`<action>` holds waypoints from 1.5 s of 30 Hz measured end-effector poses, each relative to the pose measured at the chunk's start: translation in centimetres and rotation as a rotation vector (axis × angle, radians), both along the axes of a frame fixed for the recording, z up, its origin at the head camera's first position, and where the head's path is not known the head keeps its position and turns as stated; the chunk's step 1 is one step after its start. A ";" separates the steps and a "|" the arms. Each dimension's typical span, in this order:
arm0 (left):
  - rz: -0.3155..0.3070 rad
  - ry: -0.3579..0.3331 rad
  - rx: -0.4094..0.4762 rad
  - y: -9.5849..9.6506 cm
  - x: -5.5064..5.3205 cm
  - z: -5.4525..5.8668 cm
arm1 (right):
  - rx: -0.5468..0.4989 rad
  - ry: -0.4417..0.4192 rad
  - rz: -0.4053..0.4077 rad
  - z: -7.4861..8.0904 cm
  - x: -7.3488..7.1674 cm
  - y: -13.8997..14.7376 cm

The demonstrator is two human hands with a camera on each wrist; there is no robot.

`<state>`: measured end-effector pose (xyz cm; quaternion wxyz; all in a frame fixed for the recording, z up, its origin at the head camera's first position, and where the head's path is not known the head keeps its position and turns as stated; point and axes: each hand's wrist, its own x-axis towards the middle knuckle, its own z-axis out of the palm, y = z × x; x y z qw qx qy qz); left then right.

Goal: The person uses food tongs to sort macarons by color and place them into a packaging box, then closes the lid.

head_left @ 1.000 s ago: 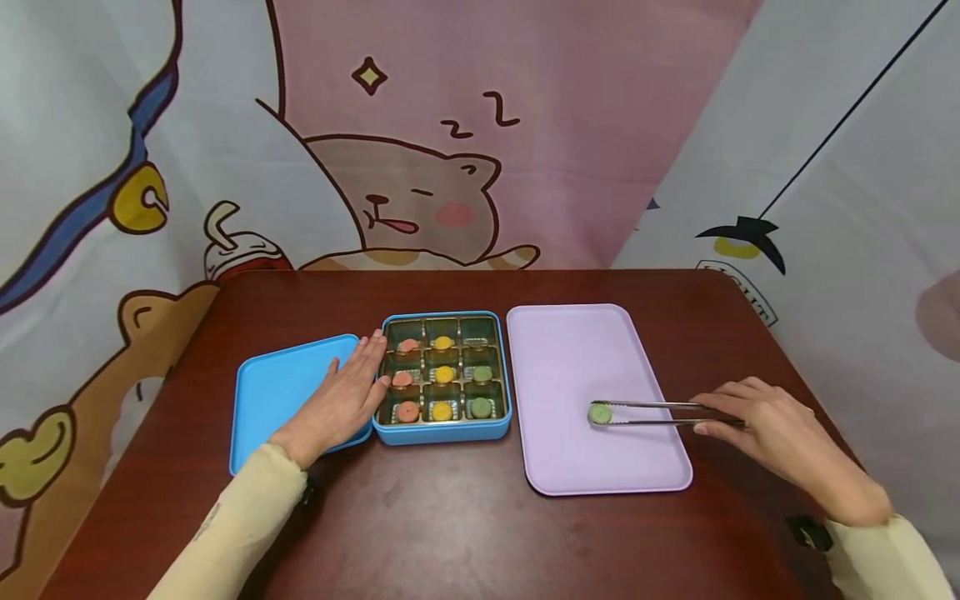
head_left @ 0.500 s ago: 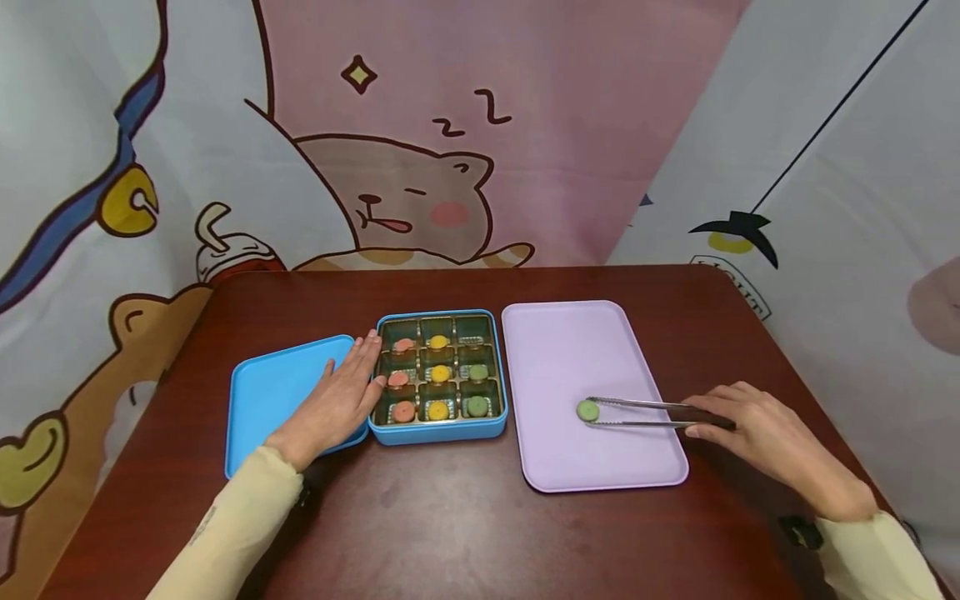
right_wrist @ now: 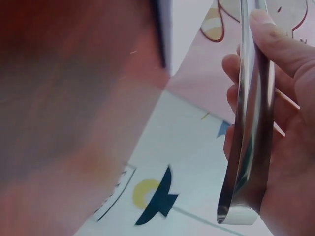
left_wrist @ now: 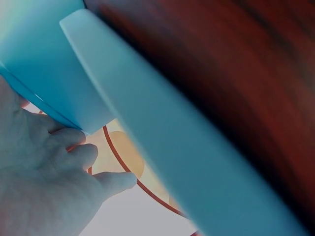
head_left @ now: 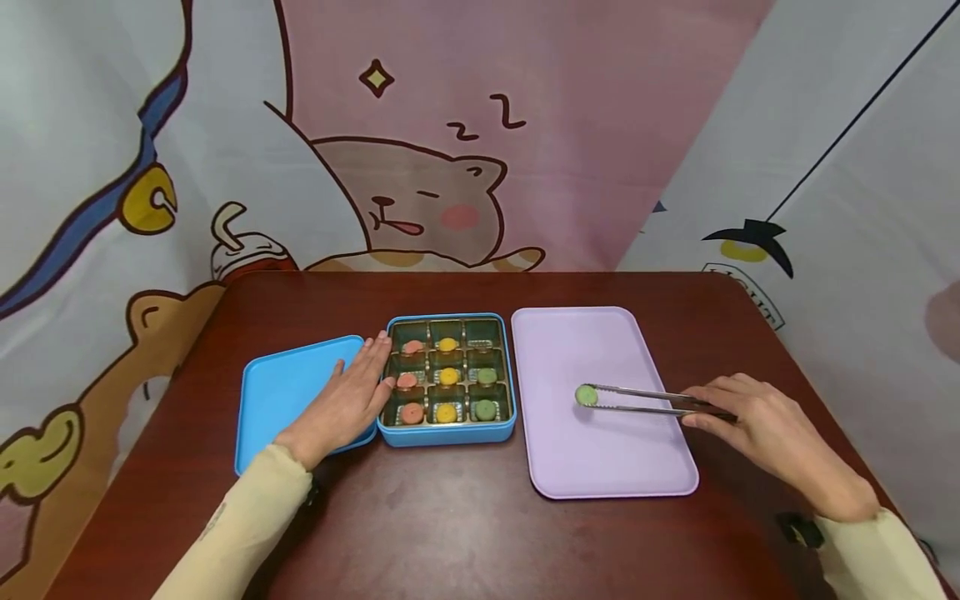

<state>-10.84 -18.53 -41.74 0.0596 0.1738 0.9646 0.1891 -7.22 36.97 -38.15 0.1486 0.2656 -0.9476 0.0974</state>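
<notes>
My right hand (head_left: 776,437) grips metal tongs (head_left: 667,402). Between their tips is a small green round piece (head_left: 587,395), held just over the lilac tray (head_left: 555,458). My left hand (head_left: 341,404) lies with straight fingers against the left side of a blue box (head_left: 450,435), over the right edge of a blue lid (head_left: 281,392). Inside the box, a gold divided insert holds pink pieces (head_left: 412,413) in the left column and yellow pieces (head_left: 446,412) in the middle. Green pieces (head_left: 485,410) sit in the right column's middle and front compartments.
Box and tray stand side by side on a dark brown table (head_left: 420,517), with a narrow gap between them. Behind the table hangs a cartoon-printed cloth (head_left: 585,125). The right wrist view shows the tongs' bent end (right_wrist: 238,214) beside the palm.
The right hand has moved the tongs and the green piece slightly left and away from me; the piece now appears raised off the tray. The left hand stays on the box's side.
</notes>
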 end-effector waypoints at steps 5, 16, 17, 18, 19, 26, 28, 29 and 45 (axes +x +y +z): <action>-0.002 0.018 0.008 0.2 -0.2 0.0 | -0.031 0.050 0.036 1.1 -1.6 -2.1; 0.001 0.012 0.008 0.1 -0.1 0.1 | -0.062 0.071 0.074 2.1 -5.7 -7.7; 0.001 0.016 0.008 0.1 -0.1 0.1 | -0.061 0.074 0.079 2.1 -6.1 -8.2; 0.000 0.019 0.007 0.1 0.0 0.1 | -0.058 0.078 0.084 2.1 -6.5 -8.6; -0.001 0.018 0.009 0.0 0.0 0.1 | -0.060 0.079 0.089 2.1 -6.9 -9.1; -0.006 0.018 0.005 0.0 -0.1 0.0 | -0.050 0.065 0.102 1.7 -8.8 -11.6; -0.007 0.021 0.002 0.0 -0.1 0.0 | -0.043 0.053 0.099 1.7 -9.1 -12.1; -0.006 0.022 0.000 0.0 -0.1 0.1 | -0.038 0.047 0.097 1.7 -9.2 -12.3; 0.002 0.030 -0.014 0.0 0.0 0.1 | 0.076 -0.011 0.085 2.0 -10.3 -14.6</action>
